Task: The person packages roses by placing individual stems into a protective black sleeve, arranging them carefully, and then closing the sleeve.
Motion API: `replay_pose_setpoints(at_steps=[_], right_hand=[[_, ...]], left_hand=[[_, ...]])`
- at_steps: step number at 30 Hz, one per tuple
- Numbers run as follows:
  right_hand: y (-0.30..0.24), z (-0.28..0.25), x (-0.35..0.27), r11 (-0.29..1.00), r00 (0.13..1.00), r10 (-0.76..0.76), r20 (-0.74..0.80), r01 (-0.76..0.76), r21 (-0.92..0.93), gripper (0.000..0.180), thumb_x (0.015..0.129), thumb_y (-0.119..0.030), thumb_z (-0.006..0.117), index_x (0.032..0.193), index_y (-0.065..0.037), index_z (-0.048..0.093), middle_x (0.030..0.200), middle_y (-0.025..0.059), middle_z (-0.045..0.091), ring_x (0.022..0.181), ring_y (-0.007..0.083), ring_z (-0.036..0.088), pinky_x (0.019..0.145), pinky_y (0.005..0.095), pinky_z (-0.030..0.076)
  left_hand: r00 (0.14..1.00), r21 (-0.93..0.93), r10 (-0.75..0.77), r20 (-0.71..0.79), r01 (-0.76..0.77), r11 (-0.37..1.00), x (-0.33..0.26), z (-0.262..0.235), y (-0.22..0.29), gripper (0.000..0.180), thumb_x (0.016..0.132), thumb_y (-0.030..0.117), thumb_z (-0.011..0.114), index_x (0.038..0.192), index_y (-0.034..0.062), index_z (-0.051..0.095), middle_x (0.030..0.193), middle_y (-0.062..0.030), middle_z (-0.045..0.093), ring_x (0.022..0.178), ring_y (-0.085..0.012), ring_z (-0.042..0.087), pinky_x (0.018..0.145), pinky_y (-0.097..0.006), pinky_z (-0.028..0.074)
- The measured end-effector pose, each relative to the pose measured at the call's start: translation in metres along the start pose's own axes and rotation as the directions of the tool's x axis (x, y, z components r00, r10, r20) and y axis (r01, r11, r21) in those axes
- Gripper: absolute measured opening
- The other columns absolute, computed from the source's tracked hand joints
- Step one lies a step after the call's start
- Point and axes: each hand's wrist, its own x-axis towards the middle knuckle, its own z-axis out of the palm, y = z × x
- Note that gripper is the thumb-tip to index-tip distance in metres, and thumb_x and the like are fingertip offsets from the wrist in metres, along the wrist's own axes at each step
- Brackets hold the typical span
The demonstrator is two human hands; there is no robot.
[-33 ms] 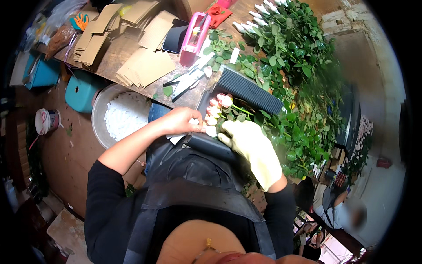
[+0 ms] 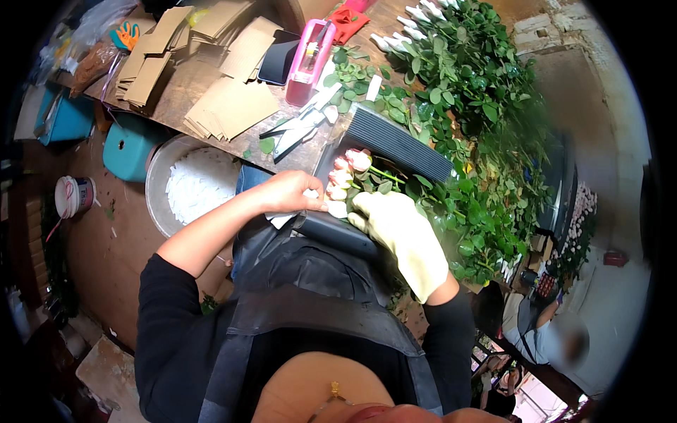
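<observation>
My left hand point(image 2: 289, 192), bare, has its thumb and fingers pinched together at a white sleeve point(image 2: 337, 209), which seems to wrap a rose head. Another bit of white shows between the fingers. My right hand point(image 2: 395, 229), in a pale yellow glove, curls closed just right of that sleeve, apparently round the rose's stem; the glove hides the grip. Beyond both hands, several pink roses point(image 2: 340, 178) lie in a black ribbed trough point(image 2: 402, 144), stems pointing right. A white sheet point(image 2: 281, 219) lies under my left wrist.
Cut rose stems with leaves point(image 2: 465, 92) pile up on the right; some heads wear white sleeves. Scissors point(image 2: 293, 137), cardboard pieces point(image 2: 233, 106), a phone point(image 2: 278, 60) and a pink holder point(image 2: 308, 63) occupy the table. A metal basin point(image 2: 156, 190) of white sleeves stands left. Another person point(image 2: 539, 338) is far right.
The whole view has shifted very slightly. Both hands stay at the white sleeve, with no clear change in grip.
</observation>
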Motion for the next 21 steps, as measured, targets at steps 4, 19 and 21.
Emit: replay_pose_setpoints(at_steps=[4, 19, 21], right_hand=[[0.0, -0.005, 0.005, 1.0, 0.993, 0.028, 0.113, -0.03, 0.01, 0.017, 0.092, -0.027, 0.068, 0.095, -0.01, 0.069, 0.092, 0.0158, 0.074, 0.088, 0.0349, 0.072, 0.08, 0.0462, 0.055], [-0.01, -0.014, 0.022, 0.993, 0.921, 0.057, 0.386, -0.011, -0.12, 0.023, 0.092, -0.018, 0.056, 0.099, -0.009, 0.077, 0.104, 0.016, 0.075, 0.094, 0.0337, 0.074, 0.085, 0.0424, 0.057], [-0.014, -0.026, 0.02, 0.996, 0.904, 0.056, 0.424, -0.023, -0.082, 0.024, 0.093, -0.019, 0.056, 0.101, -0.009, 0.077, 0.105, 0.016, 0.075, 0.095, 0.0334, 0.073, 0.086, 0.0422, 0.057]], left_hand=[[1.0, -0.34, 0.005, -0.001, -0.005, 0.94, -0.001, 0.008, -0.004, 0.024, 0.093, 0.026, 0.074, 0.086, 0.0033, 0.071, 0.086, -0.0045, 0.072, 0.085, -0.015, 0.067, 0.081, -0.03, 0.05], [0.737, -0.193, -0.313, -0.599, 0.247, 0.95, -0.124, -0.031, -0.109, 0.018, 0.087, 0.023, 0.072, 0.089, 0.0052, 0.067, 0.069, -0.0045, 0.059, 0.062, -0.016, 0.06, 0.057, -0.034, 0.049], [0.688, 0.5, -0.246, -0.682, 0.685, 0.531, -0.143, -0.027, -0.116, 0.021, 0.084, 0.024, 0.075, 0.094, 0.0052, 0.07, 0.081, -0.0114, 0.067, 0.077, -0.0285, 0.065, 0.068, -0.042, 0.05]])
